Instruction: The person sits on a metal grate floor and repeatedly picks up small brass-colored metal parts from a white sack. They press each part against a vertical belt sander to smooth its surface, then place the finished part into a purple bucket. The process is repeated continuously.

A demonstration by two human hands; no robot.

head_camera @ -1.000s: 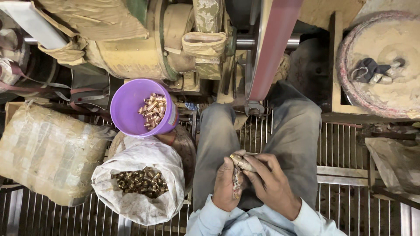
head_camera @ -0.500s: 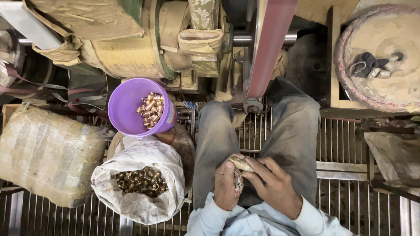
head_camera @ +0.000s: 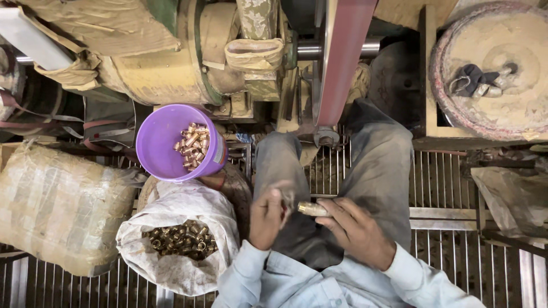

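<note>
My right hand (head_camera: 354,228) pinches a short brass fitting (head_camera: 313,209) over my lap. My left hand (head_camera: 268,218) is curled close beside it, fingers blurred near the fitting's left end; what it holds is unclear. My grey trouser legs (head_camera: 377,165) stretch away from me. To the left, a purple plastic tub (head_camera: 165,142) holds a heap of shiny brass pieces (head_camera: 193,147). Below the tub, an open white sack (head_camera: 182,239) is filled with darker brass pieces (head_camera: 180,239).
A red belt (head_camera: 342,57) runs over a dusty machine (head_camera: 165,63) ahead. A round dusty wheel (head_camera: 496,68) sits at the upper right, with a dark rag on it. A wrapped bale (head_camera: 57,205) lies at left. Metal grating (head_camera: 445,188) forms the floor.
My hands have drawn slightly apart; the left hand has shifted left off the fitting, while the right hand keeps the fitting between its fingers.
</note>
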